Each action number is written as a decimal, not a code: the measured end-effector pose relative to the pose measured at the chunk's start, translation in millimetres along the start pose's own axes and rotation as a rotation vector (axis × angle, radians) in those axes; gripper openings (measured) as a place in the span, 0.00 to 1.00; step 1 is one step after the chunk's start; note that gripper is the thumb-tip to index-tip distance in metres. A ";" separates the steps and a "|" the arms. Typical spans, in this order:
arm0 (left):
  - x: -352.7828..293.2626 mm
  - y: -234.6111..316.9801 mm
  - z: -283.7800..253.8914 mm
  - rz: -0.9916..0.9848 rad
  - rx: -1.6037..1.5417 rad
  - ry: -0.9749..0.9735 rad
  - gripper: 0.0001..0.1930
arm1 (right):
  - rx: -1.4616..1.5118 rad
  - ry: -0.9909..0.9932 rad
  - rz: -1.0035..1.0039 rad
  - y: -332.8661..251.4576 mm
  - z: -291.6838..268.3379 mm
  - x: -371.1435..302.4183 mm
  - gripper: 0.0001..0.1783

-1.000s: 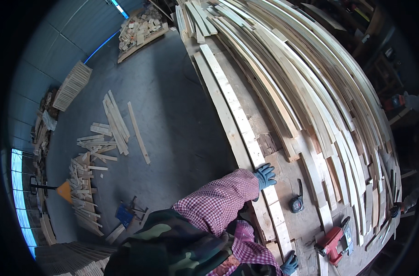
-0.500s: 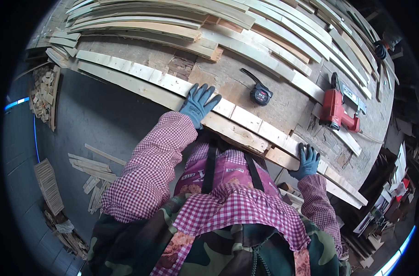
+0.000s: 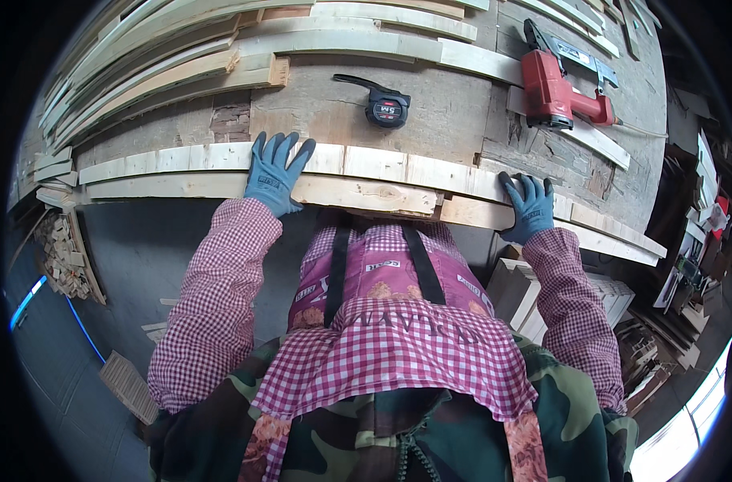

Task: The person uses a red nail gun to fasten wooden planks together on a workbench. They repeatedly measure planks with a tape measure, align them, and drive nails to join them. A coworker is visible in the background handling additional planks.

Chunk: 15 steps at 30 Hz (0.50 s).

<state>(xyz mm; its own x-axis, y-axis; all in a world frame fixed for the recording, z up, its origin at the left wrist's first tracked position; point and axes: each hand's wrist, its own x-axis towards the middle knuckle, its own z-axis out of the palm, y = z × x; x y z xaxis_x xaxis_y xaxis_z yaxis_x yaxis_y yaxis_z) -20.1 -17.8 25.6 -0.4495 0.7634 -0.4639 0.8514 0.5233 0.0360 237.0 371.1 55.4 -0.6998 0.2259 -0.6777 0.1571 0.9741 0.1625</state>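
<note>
My left hand (image 3: pixel 276 173), in a blue-grey work glove, lies with fingers spread across two pale wood strips along the bench's near edge. Its fingers reach over the far strip (image 3: pixel 374 163), and its palm is by the near strip (image 3: pixel 358 194). Farther right, my right hand (image 3: pixel 530 209), gloved alike, rests with fingers apart on the same row, beside a shorter wood piece (image 3: pixel 474 212). Neither hand is closed round anything. Beyond the strips, between the hands, a black tape measure (image 3: pixel 388 108) with a wrist strap lies on the bench.
A red nail gun (image 3: pixel 547 90) with a hose lies on the bench at the right. Stacked wood strips (image 3: pixel 165 60) cover the far left. Below the bench, a bin of wood offcuts (image 3: pixel 65 253) stands left and stacked boards (image 3: pixel 517 293) stand near my right forearm.
The view has turned, so the strips run more level and the tape measure and nail gun appear farther left and higher. Both hands stay spread on the strips.
</note>
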 end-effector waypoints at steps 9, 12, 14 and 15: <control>7.0 -2.4 -12.1 0.016 -0.090 -0.003 0.62 | 0.014 -0.001 -0.019 8.1 -9.7 0.4 0.65; 13.1 -6.6 -11.4 0.007 -0.091 0.042 0.63 | 0.023 -0.005 0.000 8.3 -10.3 6.3 0.66; 16.7 -7.1 -6.7 -0.032 -0.044 0.042 0.65 | 0.001 -0.039 0.035 4.4 -11.6 11.1 0.67; 16.8 -5.4 -4.7 -0.042 -0.033 -0.003 0.65 | -0.031 -0.078 0.067 0.9 -13.1 12.0 0.67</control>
<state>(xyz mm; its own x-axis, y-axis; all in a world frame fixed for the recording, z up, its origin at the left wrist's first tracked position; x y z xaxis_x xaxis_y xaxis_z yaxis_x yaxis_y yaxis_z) -33.5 -6.0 21.7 -0.4838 0.7393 -0.4685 0.8224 0.5670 0.0455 219.5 374.6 56.8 -0.6318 0.2911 -0.7184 0.1790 0.9565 0.2302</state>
